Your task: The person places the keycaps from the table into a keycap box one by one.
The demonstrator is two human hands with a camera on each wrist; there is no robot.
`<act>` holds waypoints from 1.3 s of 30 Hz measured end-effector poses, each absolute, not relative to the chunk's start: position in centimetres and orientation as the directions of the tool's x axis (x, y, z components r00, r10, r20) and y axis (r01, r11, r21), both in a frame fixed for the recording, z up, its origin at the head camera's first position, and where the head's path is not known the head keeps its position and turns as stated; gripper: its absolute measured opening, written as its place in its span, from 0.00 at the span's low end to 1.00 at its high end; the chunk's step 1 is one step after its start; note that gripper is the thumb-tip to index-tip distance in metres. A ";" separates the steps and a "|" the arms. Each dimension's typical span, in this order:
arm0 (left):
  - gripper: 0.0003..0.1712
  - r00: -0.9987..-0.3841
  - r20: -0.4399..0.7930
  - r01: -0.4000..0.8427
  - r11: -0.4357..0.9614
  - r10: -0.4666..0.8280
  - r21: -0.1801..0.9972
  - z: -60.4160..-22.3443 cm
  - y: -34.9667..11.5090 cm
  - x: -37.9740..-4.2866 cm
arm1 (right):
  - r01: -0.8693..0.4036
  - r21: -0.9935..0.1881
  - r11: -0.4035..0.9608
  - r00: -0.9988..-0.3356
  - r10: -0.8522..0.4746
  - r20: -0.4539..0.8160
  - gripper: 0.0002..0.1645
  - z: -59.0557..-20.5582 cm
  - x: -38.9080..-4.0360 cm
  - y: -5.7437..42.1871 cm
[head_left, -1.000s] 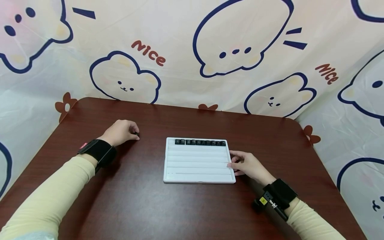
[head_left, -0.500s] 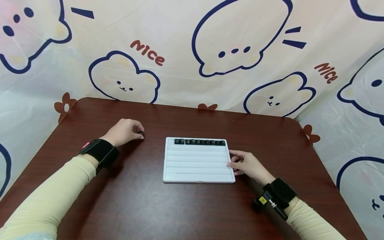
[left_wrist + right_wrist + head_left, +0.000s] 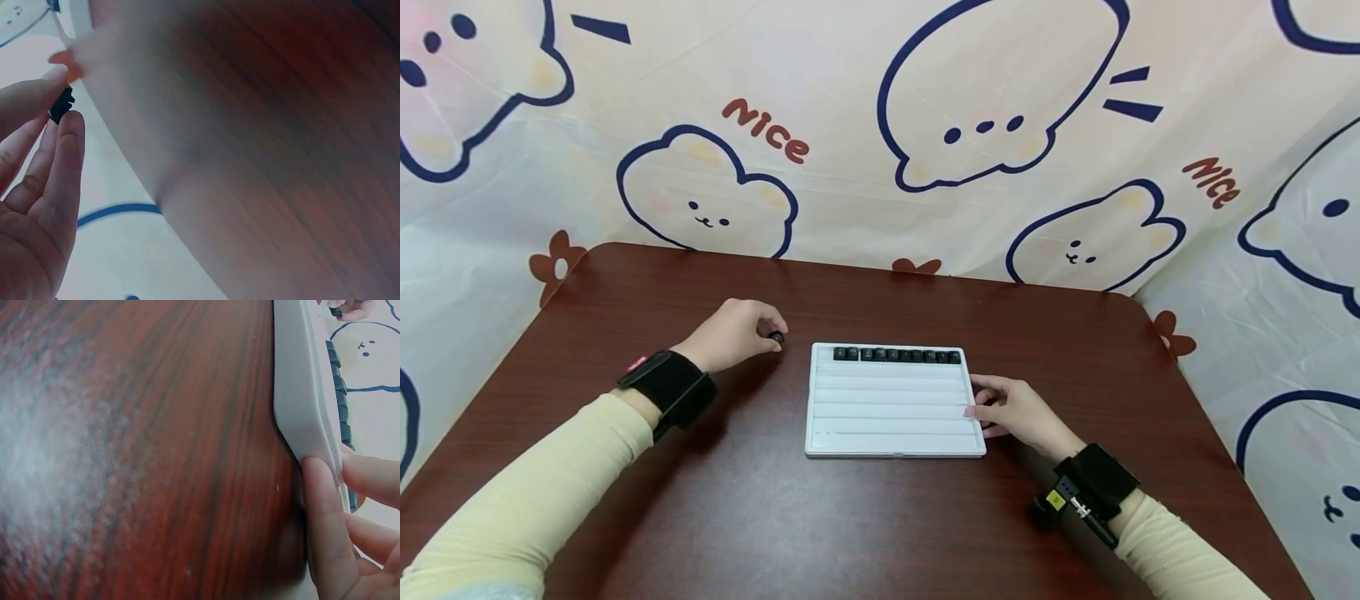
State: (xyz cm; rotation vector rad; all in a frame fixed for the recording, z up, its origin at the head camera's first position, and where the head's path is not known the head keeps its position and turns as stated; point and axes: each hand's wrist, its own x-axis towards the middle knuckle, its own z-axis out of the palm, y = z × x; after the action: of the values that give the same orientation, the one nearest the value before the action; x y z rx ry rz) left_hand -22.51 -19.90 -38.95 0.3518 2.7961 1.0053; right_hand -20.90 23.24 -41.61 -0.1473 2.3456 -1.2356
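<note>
A white tray (image 3: 887, 402) with raised ridges lies flat on the table. Along its far ridge stands a row of several black keycaps (image 3: 897, 356); the other ridges carry none. To the tray's left, my left hand (image 3: 736, 335) pinches one small black keycap (image 3: 60, 105) between thumb and fingertips, held apart from the tray. At the tray's right edge, my right hand (image 3: 1026, 413) holds the rim, its thumb on top. In the right wrist view, one finger (image 3: 325, 512) lies along the tray's side wall.
The dark brown wooden table (image 3: 737, 500) spreads around the tray. A white curtain (image 3: 842, 200) with cartoon bears and flowers hangs behind it and at both sides. A black strap is wrapped round each wrist.
My left hand has moved to the right, carrying the keycap closer to the tray. The right hand and the tray have stayed in place.
</note>
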 end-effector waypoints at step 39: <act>0.12 -0.924 -0.052 0.278 0.757 0.380 0.592 -40.5 -14.1 -23.3 | 0.146 -0.803 0.578 -0.880 -0.296 -0.372 0.39 -41.7 -20.9 23.2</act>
State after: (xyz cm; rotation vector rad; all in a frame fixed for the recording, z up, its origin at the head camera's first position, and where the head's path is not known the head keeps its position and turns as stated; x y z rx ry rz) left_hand -23.26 -14.10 -40.46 0.5252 2.7839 0.8978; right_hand -20.93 23.19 -41.72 -0.1201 2.3381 -1.2511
